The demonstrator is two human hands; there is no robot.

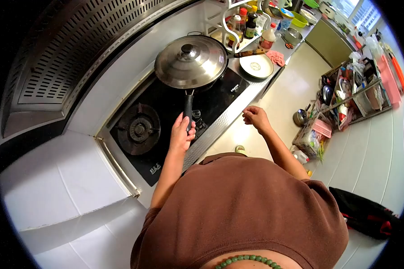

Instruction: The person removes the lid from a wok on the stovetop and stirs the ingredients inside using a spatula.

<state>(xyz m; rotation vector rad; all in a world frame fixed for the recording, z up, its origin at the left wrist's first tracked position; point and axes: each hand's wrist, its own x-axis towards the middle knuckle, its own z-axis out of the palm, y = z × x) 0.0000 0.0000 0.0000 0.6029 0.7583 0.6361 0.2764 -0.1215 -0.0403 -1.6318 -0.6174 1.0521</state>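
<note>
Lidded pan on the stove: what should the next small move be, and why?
I'd probably bring the right hand to the knob of the lid: the lid is on, the left hand already grips the black handle, and the right hand is apart from the stove with nothing visible in it.

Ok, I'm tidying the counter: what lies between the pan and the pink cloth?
Between pan and cloth, the head view shows a white plate and, along its far edge, a brown stick-like thing.
</note>
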